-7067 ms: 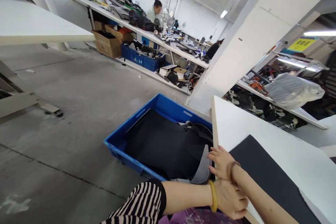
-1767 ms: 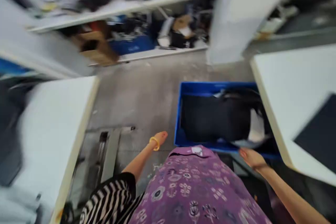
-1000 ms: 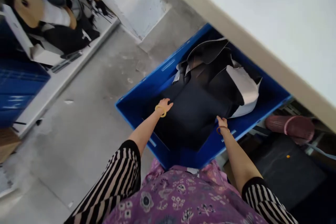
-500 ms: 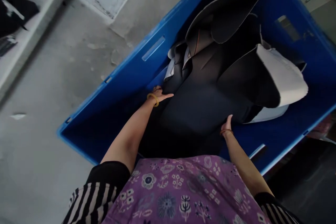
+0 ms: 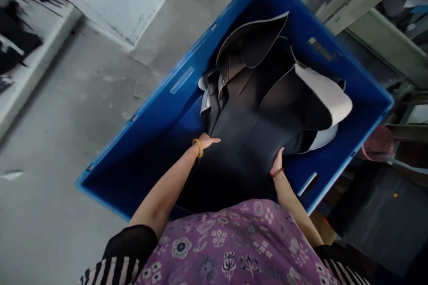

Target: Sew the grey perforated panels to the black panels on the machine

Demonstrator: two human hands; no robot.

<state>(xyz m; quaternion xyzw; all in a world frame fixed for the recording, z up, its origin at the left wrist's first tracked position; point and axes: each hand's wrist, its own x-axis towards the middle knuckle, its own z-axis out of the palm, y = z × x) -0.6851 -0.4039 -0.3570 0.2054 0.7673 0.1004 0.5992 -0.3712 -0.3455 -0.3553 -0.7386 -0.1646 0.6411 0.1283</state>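
A large black sheet of material [image 5: 230, 160], perhaps leather or coated fabric, lies in a big blue plastic crate [image 5: 160, 109]. My left hand [image 5: 207, 140], with a yellow bangle at the wrist, grips its left edge, thumb on top and fingers hidden beneath. On its right edge my right hand [image 5: 277, 162] holds on in the same way, thumb up, fingers out of sight under the sheet. Beyond the hands the material curls up in black folds [image 5: 264, 44]. A pale underside [image 5: 329, 91] shows on the right fold, and a small crumpled piece [image 5: 205, 102] is at the left.
Grey concrete floor [image 5: 100, 84] lies left of the crate, with a white panel [image 5: 110, 0] above it. A ledge with dark scraps [image 5: 20, 44] is at far left. At right are a metal frame [image 5: 361, 0], a pink basket [image 5: 377, 144] and a dark flat surface [image 5: 384, 218].
The view has shifted, so the crate's far corner and right end now show. Both hands stay at the sheet's edges, slightly closer together, and the sheet between them bows up more.
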